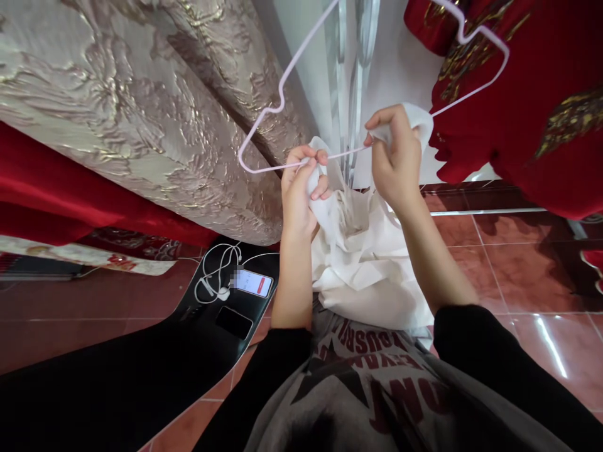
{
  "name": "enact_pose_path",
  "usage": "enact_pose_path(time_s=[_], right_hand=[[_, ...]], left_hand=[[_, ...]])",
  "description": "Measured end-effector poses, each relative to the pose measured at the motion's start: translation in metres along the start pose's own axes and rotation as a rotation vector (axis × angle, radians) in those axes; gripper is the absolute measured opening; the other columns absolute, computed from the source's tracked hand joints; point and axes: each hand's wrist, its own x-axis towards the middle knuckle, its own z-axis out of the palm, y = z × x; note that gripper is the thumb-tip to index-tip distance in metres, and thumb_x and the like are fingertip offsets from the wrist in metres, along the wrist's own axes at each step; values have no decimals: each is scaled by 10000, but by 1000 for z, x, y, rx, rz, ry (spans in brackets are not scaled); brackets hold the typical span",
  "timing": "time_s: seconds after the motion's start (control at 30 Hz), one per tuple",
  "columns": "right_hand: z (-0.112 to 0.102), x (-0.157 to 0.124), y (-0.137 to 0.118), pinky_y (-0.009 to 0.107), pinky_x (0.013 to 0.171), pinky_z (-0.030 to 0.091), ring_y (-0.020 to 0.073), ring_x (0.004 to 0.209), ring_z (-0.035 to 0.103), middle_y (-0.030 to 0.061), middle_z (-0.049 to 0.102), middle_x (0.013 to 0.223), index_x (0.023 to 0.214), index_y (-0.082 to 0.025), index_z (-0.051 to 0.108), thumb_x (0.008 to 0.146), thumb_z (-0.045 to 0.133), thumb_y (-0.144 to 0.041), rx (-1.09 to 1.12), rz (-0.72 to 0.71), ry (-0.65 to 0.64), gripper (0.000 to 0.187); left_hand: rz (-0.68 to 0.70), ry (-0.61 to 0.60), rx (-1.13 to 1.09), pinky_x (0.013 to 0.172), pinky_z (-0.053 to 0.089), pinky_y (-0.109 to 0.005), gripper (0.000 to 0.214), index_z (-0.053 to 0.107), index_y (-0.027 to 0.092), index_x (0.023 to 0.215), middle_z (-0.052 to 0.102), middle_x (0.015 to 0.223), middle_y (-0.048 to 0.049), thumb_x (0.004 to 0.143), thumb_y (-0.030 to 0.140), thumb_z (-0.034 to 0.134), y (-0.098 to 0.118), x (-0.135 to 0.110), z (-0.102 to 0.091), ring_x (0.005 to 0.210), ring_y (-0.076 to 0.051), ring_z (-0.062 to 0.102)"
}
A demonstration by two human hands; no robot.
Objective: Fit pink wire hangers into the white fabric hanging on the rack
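Observation:
A pale pink clothes hanger [288,74] spans the upper middle of the head view, its top running out of frame. White cloth [372,282] lies gathered over my lap, and two upper ends of it rise to the hanger's bottom bar. My left hand [304,182] pinches one end against the bar near its left corner. Farther right, my right hand [398,154] is closed around the other end, beside the bar. Part of the bar passes behind my right fingers, so the exact grip there is hidden.
Cream embossed fabric [117,113] hangs on the left, and red garments with gold trim [513,119] hang on the right. A black seat [188,339] holds a lit phone [254,282], a dark phone [234,322] and a white cable [205,292]. Red tiles [494,270] cover the floor.

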Motion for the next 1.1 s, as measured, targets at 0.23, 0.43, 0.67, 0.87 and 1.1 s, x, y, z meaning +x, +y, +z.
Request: enact_pose_path(time_s=[0.23, 0.43, 0.67, 0.87, 1.1], right_hand=[[-2, -5, -1, 444, 996, 441, 208, 952, 617, 40, 660, 1070, 1065, -248, 554, 985, 423, -433, -110, -40, -60, 241], [10, -13, 1, 444, 993, 425, 147, 702, 536, 22, 669, 928, 1077, -260, 583, 1027, 266, -515, -169, -42, -46, 411], [14, -18, 1, 437, 932, 419, 129, 649, 499, -5, 672, 930, 1048, -257, 598, 1030, 325, -451, -119, -72, 2, 335], [20, -18, -1, 458, 1019, 415, 155, 801, 588, 12, 680, 999, 1060, -259, 601, 1025, 320, -509, -65, -16, -12, 379], [25, -23, -12, 462, 1048, 420, 163, 943, 616, 10, 688, 1032, 1088, -284, 582, 1030, 284, -526, -60, -5, -3, 389]], left_hand=[[-2, 14, 56, 415, 367, -181, 82, 589, 226, 894, 666, 1067, -8, 898, 250, 668, 0, -3, -11, 405, -23, 323], [44, 271, 125, 653, 502, -223, 389, 577, 243, 1057, 712, 1159, -26, 736, 24, 552, 17, -6, -46, 523, -72, 463], [141, 386, 251, 594, 493, -216, 365, 491, 213, 1149, 732, 1025, -68, 819, 62, 461, 75, 13, -56, 603, -111, 561], [264, 264, 791, 527, 486, -230, 290, 659, 168, 1048, 704, 882, -47, 795, 25, 668, 101, 29, -48, 728, -196, 680], [425, 61, 754, 365, 454, -194, 371, 714, 125, 1005, 704, 814, -62, 676, -22, 626, 129, 14, -45, 796, -252, 744]])
